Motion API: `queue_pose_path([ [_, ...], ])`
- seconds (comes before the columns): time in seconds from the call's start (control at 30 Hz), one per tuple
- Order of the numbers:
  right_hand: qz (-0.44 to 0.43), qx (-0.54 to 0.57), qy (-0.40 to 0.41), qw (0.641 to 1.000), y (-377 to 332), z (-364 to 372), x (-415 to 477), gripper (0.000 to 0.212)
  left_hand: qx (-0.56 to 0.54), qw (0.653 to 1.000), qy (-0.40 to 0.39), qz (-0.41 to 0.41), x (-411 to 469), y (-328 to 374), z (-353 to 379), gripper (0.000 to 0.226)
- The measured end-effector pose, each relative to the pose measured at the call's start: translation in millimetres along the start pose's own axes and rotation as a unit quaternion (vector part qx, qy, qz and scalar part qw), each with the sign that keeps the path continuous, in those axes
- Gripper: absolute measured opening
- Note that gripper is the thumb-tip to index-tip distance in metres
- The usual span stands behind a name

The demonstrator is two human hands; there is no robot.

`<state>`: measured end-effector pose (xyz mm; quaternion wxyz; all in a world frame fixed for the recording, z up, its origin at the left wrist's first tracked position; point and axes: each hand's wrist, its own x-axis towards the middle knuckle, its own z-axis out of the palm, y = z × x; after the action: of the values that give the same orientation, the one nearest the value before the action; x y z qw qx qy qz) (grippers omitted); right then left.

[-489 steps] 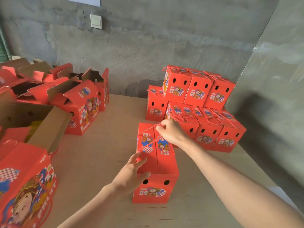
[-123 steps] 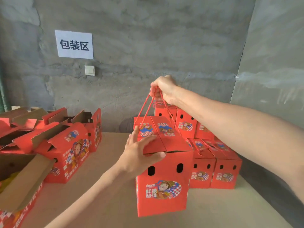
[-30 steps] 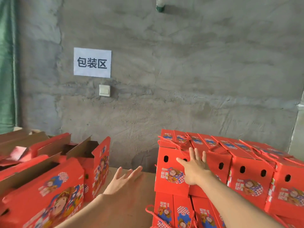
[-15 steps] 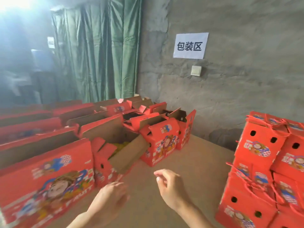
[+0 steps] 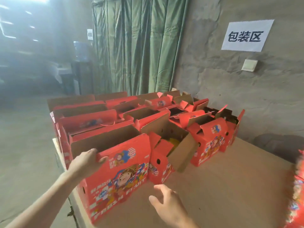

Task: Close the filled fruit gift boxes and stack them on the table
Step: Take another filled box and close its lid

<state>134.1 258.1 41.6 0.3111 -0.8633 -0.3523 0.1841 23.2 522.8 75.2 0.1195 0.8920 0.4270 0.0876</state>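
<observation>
fetching step: left hand [image 5: 85, 162] grips the open box [image 5: 115, 168] flap at lower left; right hand [image 5: 166, 206] hovers, fingers spread, empty; next, pull it clear.

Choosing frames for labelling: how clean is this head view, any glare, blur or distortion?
Head view: hazy glare washes out the upper left; closed boxes at the right edge smear with motion blur; right hand slightly soft; left hand and the open box it grips read sharp; wide-angle tilts the curtain.
</observation>
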Motion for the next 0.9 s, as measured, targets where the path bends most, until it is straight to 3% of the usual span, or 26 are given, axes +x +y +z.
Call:
queue_pose_path([
  [0.1,0.078,0.073,0.007,0.994,-36,11,37,0.057,-0.045,0.992,-0.031,0.116,-11,0,-5,0.037],
  [0.23,0.166,0.257,-0.008,0.952,-85,19,78,0.055,-0.109,0.940,-0.112,0.302,-36,11,-7,0.044],
  [0.3,0.198,0.283,-0.005,0.938,-93,19,89,0.045,-0.218,0.930,-0.095,0.279,-18,5,-24,0.031],
  [0.33,0.208,0.298,-0.007,0.932,-95,17,92,0.032,-0.252,0.929,-0.040,0.268,0,-2,-30,0.023],
  [0.4,0.226,0.349,-0.018,0.909,-98,17,94,0.012,-0.181,0.951,0.070,0.242,42,-15,-37,0.030],
  [0.47,0.242,0.392,-0.009,0.887,-97,19,94,0.004,-0.038,0.984,0.035,0.170,80,-27,-35,0.056],
  [0.53,0.243,0.400,0.000,0.884,-95,19,92,0.011,0.064,0.988,-0.029,0.134,105,-33,-27,0.060],
  [0.73,0.238,0.364,0.007,0.901,-92,2,83,0.014,0.119,0.967,-0.084,0.209,123,-20,-30,0.028],
  [0.9,0.240,0.333,0.009,0.912,-76,-17,58,0.012,0.102,0.966,-0.064,0.227,91,-4,-19,0.016],
])
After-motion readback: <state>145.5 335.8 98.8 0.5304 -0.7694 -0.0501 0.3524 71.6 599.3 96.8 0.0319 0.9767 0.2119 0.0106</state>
